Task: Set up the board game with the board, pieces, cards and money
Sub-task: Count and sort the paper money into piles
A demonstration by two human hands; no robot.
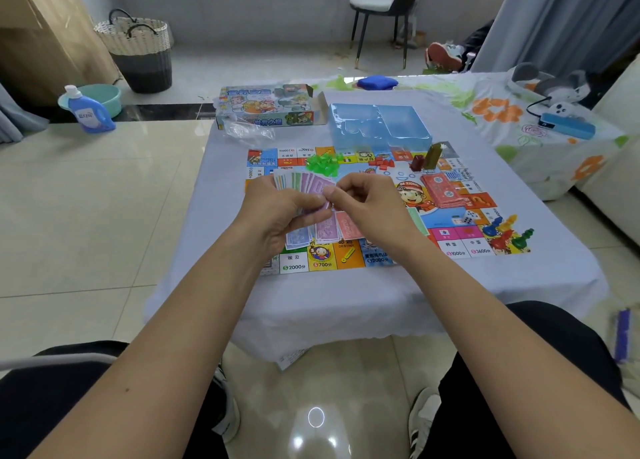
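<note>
1. A fan of paper play-money notes (304,184) is being gripped in the curled fingers of the left hand (277,212), above the near-left part of the game board (450,250).
2. One purple note at the fan's right edge is being pinched between thumb and forefinger of the right hand (367,205); its other fingers are being kept loosely curled.
3. Sorted notes (325,231), blue, purple and pink, are being laid out side by side on the board just under the hands, near its front edge.
4. The money-sorting step is judged to be in hand; the next move calls for the pinched note to be drawn clear of the fan and matched to the pile of its colour.
5. Elsewhere on the board, other parts are being kept: green houses (323,164) near the far edge, red houses (382,163) beside them, a red card stack (443,188) toward the right edge, dice (467,217) and coloured pawns (507,231) at the near-right corner.
6. The empty blue tray (379,126) and game box (266,106) are being left beyond the board, at the table's far side.
</note>
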